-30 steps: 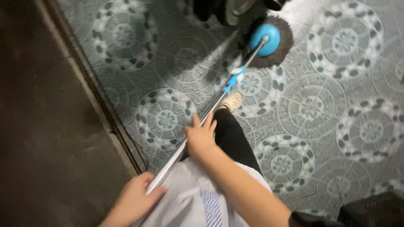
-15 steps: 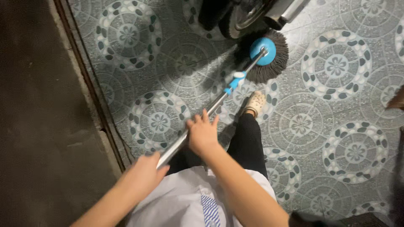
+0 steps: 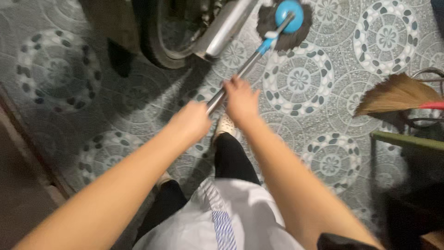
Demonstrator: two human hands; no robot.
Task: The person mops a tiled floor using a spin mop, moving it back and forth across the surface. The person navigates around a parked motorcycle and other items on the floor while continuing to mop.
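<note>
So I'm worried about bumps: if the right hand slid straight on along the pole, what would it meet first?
Probably the blue collar on the mop pole, ahead of the right hand; beyond it comes the mop head.

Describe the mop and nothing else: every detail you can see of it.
The mop has a shiny metal-looking pole with a blue and white collar near the bottom, a round blue hub and a dark, shaggy round head. It slants up and away across the patterned tile floor, head down beside a wheel. The left hand and right hand both grip the pole.
</note>
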